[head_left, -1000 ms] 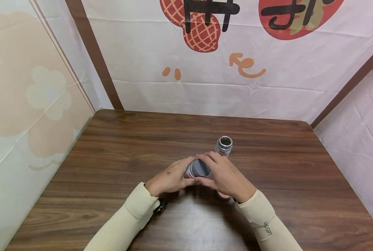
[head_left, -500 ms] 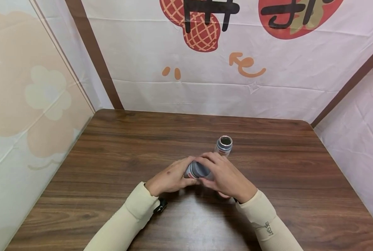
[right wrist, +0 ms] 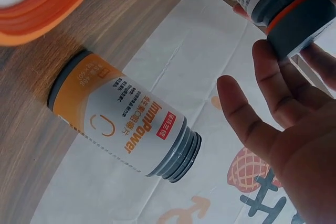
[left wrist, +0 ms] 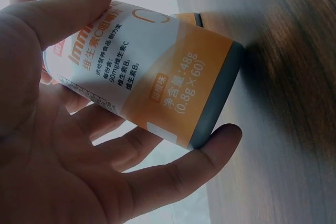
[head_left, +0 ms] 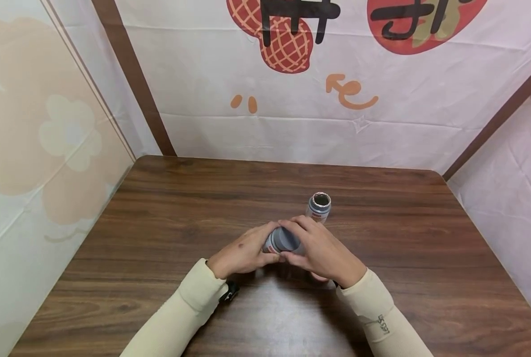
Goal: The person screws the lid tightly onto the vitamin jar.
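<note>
My left hand (head_left: 243,252) grips a white-and-orange vitamin C tablet bottle (left wrist: 142,72), tilted, its dark base close over the wooden table. The thumb lies across the upper label and the other fingers are behind and under the bottle. A dark grey cap (head_left: 287,239) with an orange ring below it sits at the bottle's mouth. Around this cap (right wrist: 302,22), my right hand (head_left: 321,248) spans thumb and fingers. A second, matching bottle (right wrist: 126,114) stands uncapped just beyond the right hand, with a ragged pale edge around its mouth (head_left: 321,200).
An orange-rimmed round piece (right wrist: 50,9), white inside, lies on the table near the second bottle; in the head view the right hand mostly hides it. The wooden table (head_left: 194,198) reaches back to a printed white cloth (head_left: 203,134).
My right fingers shift slightly on the cap, with the fingertips a little apart half a second ago and nearer the left hand's again now. The left hand and second bottle stay put.
</note>
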Motion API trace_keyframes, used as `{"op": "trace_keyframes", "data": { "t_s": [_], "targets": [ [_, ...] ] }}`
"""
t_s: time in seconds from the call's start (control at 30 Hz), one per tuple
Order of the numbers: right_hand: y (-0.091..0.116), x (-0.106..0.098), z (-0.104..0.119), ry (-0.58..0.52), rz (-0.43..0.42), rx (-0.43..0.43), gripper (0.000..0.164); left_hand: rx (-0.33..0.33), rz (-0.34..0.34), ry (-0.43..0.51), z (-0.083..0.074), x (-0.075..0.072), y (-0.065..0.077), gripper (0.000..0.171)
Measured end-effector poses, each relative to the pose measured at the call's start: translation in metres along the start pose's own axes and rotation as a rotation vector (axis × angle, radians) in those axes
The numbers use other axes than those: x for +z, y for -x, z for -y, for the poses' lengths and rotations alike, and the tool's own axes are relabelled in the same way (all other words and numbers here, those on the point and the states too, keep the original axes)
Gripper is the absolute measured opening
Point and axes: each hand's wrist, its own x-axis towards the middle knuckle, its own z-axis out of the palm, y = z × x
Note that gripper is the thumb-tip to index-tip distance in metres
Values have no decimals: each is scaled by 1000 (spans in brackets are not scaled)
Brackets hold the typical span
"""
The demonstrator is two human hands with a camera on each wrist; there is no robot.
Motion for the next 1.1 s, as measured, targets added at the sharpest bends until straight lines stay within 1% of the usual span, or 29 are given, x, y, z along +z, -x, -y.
{"op": "trace_keyframes", "data": {
  "t_s": [0.13, 0.27, 0.4, 0.67, 0.77, 0.97, 1.1],
  "targets": [
    [0, -1, -1, 8, 5, -13, 67, -3, 2, 5, 0, -1, -1, 58],
    [0, -3, -2, 4, 21, -21, 61, -1, 6, 9, 0, -1, -1, 57],
    [0, -3, -1, -6, 37, 0, 54, -1, 5, 6, 0, -1, -1, 55],
    [0, -1, 1, -11, 15, 31, 53, -5, 1, -4, -1, 0, -1, 60],
    [-1, -1, 1, -16, 11, 30, 56, -1, -5, -8, 0, 1, -1, 60],
    [0, -2, -1, 10, 22, -2, 69, 13, -9, -19, 1, 1, -1, 59],
    [-1, -3, -3, 9, 20, -45, 68, 22, -7, 7, 1, 0, 0, 58]
  ]
}}
